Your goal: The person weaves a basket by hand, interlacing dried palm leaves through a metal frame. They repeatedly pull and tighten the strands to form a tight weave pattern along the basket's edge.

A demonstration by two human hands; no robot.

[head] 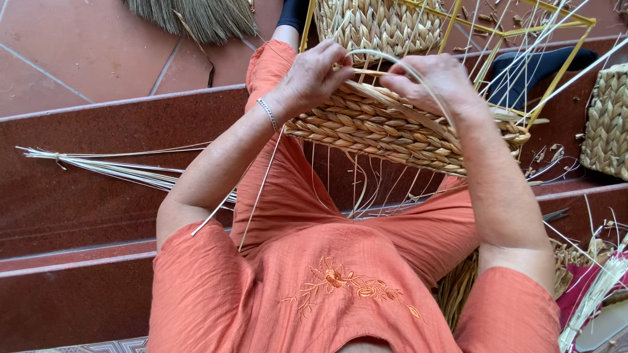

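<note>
From the head view, a half-woven basket (392, 127) rests on the person's lap, on a yellow frame (556, 65). The left hand (314, 75) pinches the weave at its top edge. The right hand (435, 82) is closed around a pale looping strand (392, 57). Loose straw (111, 167) lies on the step at left.

I see no packages, labels, signs or screens anywhere around me here.

broom (196, 16) cut off above, left fingers (337, 62) hidden behind strands
</note>
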